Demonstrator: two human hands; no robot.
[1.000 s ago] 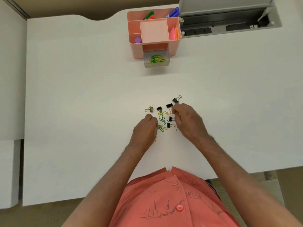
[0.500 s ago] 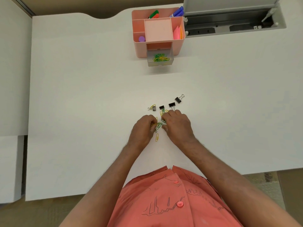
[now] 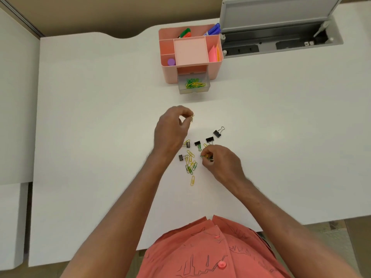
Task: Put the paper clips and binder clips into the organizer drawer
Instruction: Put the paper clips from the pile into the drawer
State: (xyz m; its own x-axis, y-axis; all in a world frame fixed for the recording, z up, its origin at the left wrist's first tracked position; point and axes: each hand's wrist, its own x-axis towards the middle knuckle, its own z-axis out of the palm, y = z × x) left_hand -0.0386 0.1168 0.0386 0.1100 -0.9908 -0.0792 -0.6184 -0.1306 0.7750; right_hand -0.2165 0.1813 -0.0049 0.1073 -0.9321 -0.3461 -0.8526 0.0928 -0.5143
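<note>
Your left hand fingers pinch paper clips, right hand pinches more; mid-collection, next carry ahead to drawer.

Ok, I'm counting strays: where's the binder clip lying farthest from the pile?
In the head view, that binder clip lies on the white desk, right of and beyond the pile, just past the right hand, well short of the open drawer.

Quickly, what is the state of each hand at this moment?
Left hand: raised above the table, pinching paper clips at its fingertips.
Right hand: down at the pile, fingers curled, pinching paper clips there.
</note>
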